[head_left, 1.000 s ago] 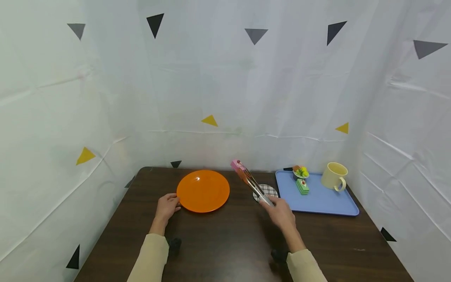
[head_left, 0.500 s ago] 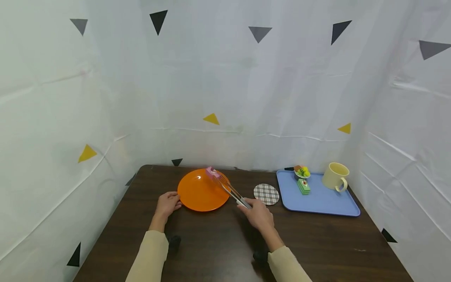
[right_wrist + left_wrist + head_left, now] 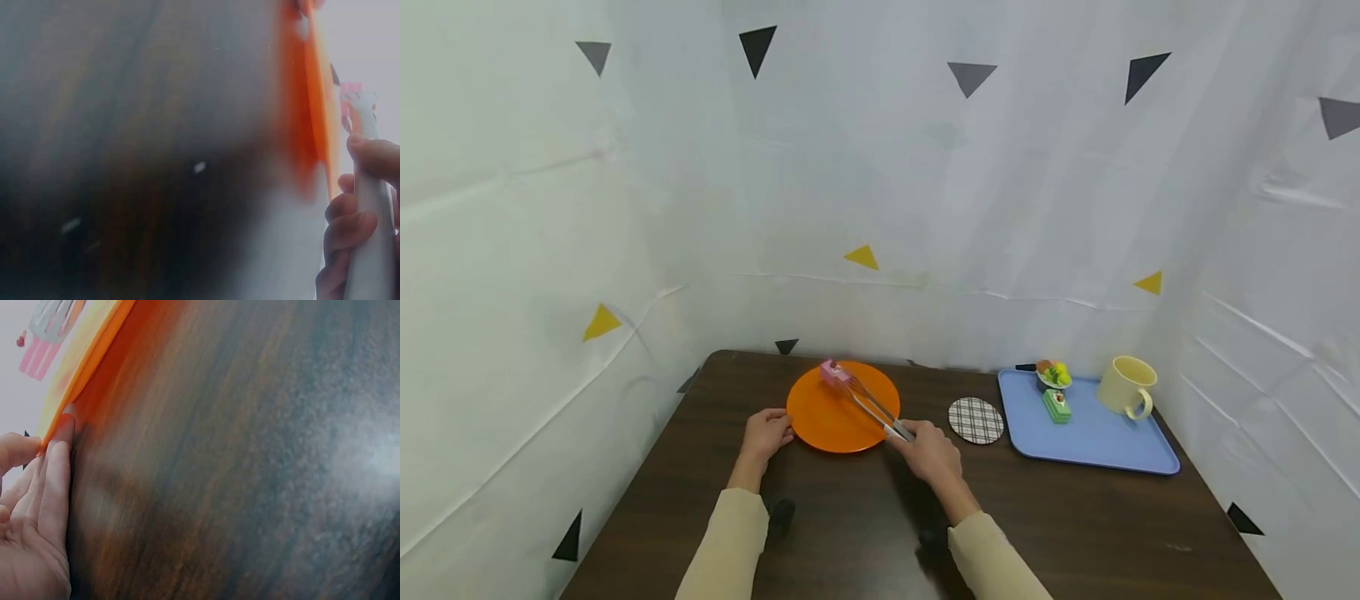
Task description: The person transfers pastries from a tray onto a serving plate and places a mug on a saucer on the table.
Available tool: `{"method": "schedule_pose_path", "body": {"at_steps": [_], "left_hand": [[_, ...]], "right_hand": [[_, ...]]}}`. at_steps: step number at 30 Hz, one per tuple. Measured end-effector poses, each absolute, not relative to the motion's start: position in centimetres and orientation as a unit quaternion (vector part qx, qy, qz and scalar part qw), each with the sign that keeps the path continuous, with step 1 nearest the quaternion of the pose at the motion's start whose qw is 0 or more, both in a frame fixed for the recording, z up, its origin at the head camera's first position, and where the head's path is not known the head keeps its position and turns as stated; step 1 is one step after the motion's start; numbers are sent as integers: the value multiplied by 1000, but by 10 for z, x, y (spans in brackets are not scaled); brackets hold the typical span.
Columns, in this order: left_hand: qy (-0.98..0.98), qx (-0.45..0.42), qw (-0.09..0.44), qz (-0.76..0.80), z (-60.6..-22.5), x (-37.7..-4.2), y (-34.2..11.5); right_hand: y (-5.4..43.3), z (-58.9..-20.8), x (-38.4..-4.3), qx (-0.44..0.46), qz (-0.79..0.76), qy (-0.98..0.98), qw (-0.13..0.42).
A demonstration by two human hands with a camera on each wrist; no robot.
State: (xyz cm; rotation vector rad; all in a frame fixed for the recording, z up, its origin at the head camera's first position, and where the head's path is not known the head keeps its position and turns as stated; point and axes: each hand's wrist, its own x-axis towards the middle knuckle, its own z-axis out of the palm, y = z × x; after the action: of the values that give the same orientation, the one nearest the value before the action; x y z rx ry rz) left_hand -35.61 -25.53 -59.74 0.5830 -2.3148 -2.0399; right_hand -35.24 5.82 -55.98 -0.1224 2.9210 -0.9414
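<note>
An orange plate [image 3: 827, 421] lies on the dark wooden table. My left hand [image 3: 766, 433] pinches its left rim; in the left wrist view the thumb is on the upper edge and the fingers [image 3: 57, 475] are beneath. My right hand [image 3: 931, 454] grips metal tongs [image 3: 880, 417] that slant forward and left over the plate. Between the tong tips is a pink toy cake slice [image 3: 833, 372] with a red topping, above the plate's far part. Whether the slice touches the plate cannot be told. In the right wrist view, fingers and thumb wrap the tongs' pale handle [image 3: 370, 250].
Right of the plate lies a round checked coaster [image 3: 976, 420]. A blue tray [image 3: 1093, 446] farther right bears a yellow mug [image 3: 1123, 383], a green toy cake slice [image 3: 1057, 407] and a small bowl of toy food [image 3: 1052, 375]. White curtains [image 3: 880, 167] stand behind and at both sides.
My right hand has carried the tongs and the pink cake slice leftward, from near the coaster to over the plate. My left hand has stayed at the plate's rim.
</note>
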Motion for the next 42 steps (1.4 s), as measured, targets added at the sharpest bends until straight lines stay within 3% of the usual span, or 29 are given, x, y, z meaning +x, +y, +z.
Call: {"method": "schedule_pose_path", "body": {"at_steps": [22,42], "left_hand": [[-739,189,-3,-647,-599,-355,-251],[-740,195,-2,-644,-599,-356,-255]], "right_hand": [[42,-559,-355,-35,-277,959,55],[67,-563,-350,-60,-343,937,26]]}}
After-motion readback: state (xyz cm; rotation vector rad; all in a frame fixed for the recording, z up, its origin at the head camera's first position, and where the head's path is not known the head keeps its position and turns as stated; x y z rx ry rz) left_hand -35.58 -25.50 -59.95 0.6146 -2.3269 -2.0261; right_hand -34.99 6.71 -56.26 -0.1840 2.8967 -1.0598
